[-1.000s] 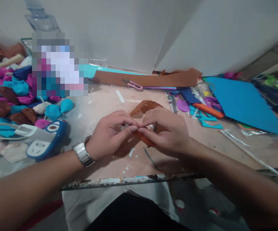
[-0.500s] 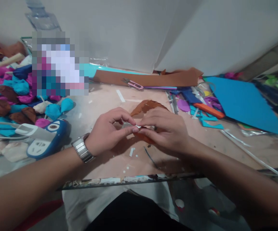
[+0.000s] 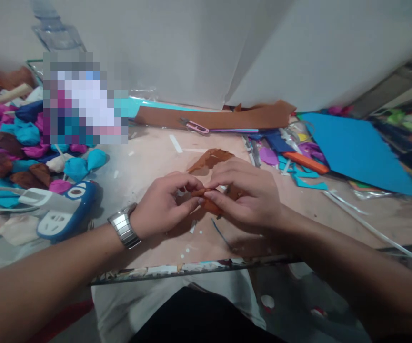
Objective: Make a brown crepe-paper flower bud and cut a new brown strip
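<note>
Both hands meet over the table, pinching a brown crepe-paper strip between thumbs and forefingers. My left hand, with a metal watch on its wrist, grips the strip's edge from the left. From the other side my right hand pinches the same strip, its fingers covering much of it. Behind the fingers a wider stretch of brown paper lies curved on the table; whether it joins the held strip is hidden.
Bundles of coloured paper and a blue power strip crowd the left. Pink-handled thread snips rest on a brown sheet at the back. To the right are an orange cutter, a blue sheet and a white stick.
Brown paper now shows between the fingertips, where a small white piece showed before. The curved brown paper behind shifted slightly. Both hands stay close together.
</note>
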Available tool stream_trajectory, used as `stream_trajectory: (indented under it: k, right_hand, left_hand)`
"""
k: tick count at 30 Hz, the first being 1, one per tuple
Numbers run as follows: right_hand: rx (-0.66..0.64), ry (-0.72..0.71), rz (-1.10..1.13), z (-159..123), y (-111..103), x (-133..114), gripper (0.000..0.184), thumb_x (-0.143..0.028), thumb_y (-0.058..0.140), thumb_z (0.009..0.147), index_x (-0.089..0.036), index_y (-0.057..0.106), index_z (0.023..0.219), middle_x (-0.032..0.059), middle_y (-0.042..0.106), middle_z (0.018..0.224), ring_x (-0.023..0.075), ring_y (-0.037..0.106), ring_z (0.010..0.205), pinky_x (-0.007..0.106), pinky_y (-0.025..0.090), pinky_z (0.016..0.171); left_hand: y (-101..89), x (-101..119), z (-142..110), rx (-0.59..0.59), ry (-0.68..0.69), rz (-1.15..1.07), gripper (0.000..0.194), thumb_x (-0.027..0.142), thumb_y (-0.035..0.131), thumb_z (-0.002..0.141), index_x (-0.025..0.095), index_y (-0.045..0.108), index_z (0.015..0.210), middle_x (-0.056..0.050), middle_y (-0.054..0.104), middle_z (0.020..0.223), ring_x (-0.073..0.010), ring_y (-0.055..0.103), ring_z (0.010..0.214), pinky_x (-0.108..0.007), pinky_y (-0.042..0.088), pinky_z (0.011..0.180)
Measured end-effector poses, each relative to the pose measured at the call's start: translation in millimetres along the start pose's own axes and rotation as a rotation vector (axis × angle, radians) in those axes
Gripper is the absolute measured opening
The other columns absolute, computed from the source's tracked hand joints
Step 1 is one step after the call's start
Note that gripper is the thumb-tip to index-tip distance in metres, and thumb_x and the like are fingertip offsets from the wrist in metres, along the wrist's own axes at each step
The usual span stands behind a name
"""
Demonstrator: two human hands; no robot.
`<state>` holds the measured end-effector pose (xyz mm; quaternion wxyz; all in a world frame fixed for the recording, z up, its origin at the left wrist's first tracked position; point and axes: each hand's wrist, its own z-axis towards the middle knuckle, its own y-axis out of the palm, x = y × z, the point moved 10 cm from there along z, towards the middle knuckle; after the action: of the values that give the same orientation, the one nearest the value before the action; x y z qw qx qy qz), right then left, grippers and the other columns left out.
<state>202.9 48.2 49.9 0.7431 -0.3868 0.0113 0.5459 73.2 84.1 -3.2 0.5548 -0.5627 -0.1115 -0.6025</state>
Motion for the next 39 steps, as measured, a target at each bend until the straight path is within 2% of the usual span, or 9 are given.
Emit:
stream_trajectory:
  k: [4,9,11,13,17,22,33,39]
  right_hand:
    - [0.013,-0.019,-0.002,-0.2,0.2,-2.3,0.007,-0.021,0.078,0.092,-0.019,0.074,0.097,0.0047,0.076,0.09,0.0177,0.072,0.089,0.033,0.059,0.085]
    - [0.018,0.016,-0.014,0.0,-0.9,1.4,0.005,-0.022,0.078,0.093,-0.018,0.074,0.095,0.0043,0.077,0.091,0.0156,0.072,0.087,0.031,0.057,0.084]
    - [0.013,0.031,-0.023,-0.3,-0.7,3.5,0.006,-0.023,0.078,0.093,-0.019,0.075,0.096,0.004,0.078,0.092,0.016,0.072,0.089,0.031,0.057,0.085]
    - [-0.002,0.046,-0.038,-0.5,0.9,5.8,0.006,-0.023,0.077,0.094,-0.02,0.075,0.098,0.0037,0.079,0.094,0.0164,0.072,0.09,0.032,0.057,0.086]
    - [-0.038,0.032,-0.053,-0.5,5.4,6.0,0.006,-0.023,0.076,0.095,-0.02,0.076,0.101,0.0035,0.079,0.094,0.016,0.072,0.09,0.032,0.057,0.084]
    - [-0.034,0.006,-0.081,-2.4,5.2,6.1,0.01,-0.022,0.078,0.094,-0.021,0.079,0.103,0.0045,0.08,0.095,0.0168,0.073,0.09,0.033,0.058,0.083]
    - [-0.01,-0.019,-0.099,-4.7,3.7,6.2,0.014,-0.02,0.08,0.092,-0.022,0.081,0.105,0.0044,0.081,0.096,0.0174,0.075,0.09,0.034,0.059,0.084]
    - [-0.033,0.02,-0.091,-5.3,5.0,10.4,0.017,-0.025,0.08,0.093,-0.023,0.079,0.11,0.0027,0.082,0.098,0.0174,0.075,0.093,0.032,0.058,0.086]
  left_hand:
    - [0.5,-2.2,-0.2,-0.01,-0.007,0.048,0.002,0.019,0.07,0.091,0.019,0.072,0.091,-0.003,0.075,0.09,-0.0172,0.066,0.083,-0.031,0.05,0.08]
    - [8.5,-5.1,-1.6,-0.086,0.01,0.172,0.012,0.017,0.065,0.089,0.018,0.071,0.1,-0.005,0.073,0.092,-0.0218,0.064,0.089,-0.036,0.049,0.082]
    - [4.6,-0.3,-1.3,-0.053,0.039,0.158,0.022,0.015,0.064,0.086,0.017,0.069,0.107,-0.007,0.073,0.101,-0.023,0.065,0.094,-0.039,0.051,0.085]
    - [-5.3,8.7,-0.9,0.031,0.084,0.098,0.025,0.015,0.064,0.086,0.017,0.068,0.111,-0.008,0.073,0.107,-0.0233,0.066,0.098,-0.04,0.052,0.089]
    - [-20.1,25.4,-2.4,0.151,0.187,0.033,0.009,0.022,0.069,0.095,0.02,0.071,0.103,-0.007,0.075,0.101,-0.0204,0.068,0.096,-0.037,0.053,0.09]
    - [-21.0,23.8,-2.3,0.171,0.195,0.026,0.008,0.027,0.077,0.094,0.02,0.076,0.098,-0.005,0.077,0.094,-0.018,0.07,0.091,-0.034,0.054,0.087]
    - [-24.2,22.4,-3.4,0.217,0.203,0.02,0.008,0.025,0.079,0.094,0.023,0.081,0.101,-0.005,0.079,0.095,-0.0188,0.071,0.093,-0.036,0.056,0.087]
    - [-21.2,21.2,-2.0,0.184,0.225,0.028,0.008,0.025,0.079,0.094,0.021,0.081,0.101,-0.005,0.081,0.097,-0.0176,0.071,0.095,-0.034,0.055,0.09]
